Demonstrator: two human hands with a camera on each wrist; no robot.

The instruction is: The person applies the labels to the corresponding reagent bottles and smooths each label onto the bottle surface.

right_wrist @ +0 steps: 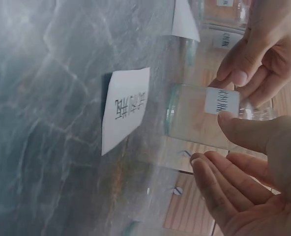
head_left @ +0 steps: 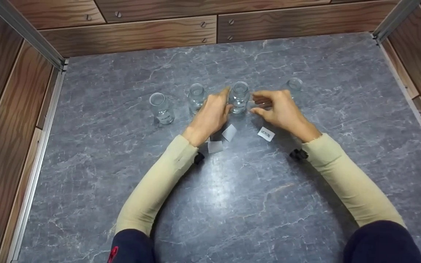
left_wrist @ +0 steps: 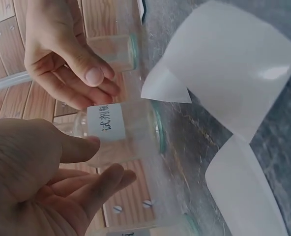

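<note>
A clear glass reagent bottle [head_left: 240, 95] stands upright between the two hands, a white label with black characters [left_wrist: 106, 122] on its side. Along the bottle's left side is my left hand [head_left: 210, 111], its index finger extended and its thumb close to the glass. My right hand [head_left: 281, 109] is on the other side, thumb and fingers spread apart towards the bottle. In the right wrist view, the right thumb overlaps the lower edge of the label [right_wrist: 221, 101]. Neither hand curls round the bottle.
Two more glass bottles, one labelled [head_left: 162, 109] and one partly behind the left hand [head_left: 196, 95], stand to the left. Another bottle [head_left: 294, 84] is beyond the right hand. A printed label [head_left: 266, 134] and several white paper pieces [head_left: 215, 147] lie nearer me.
</note>
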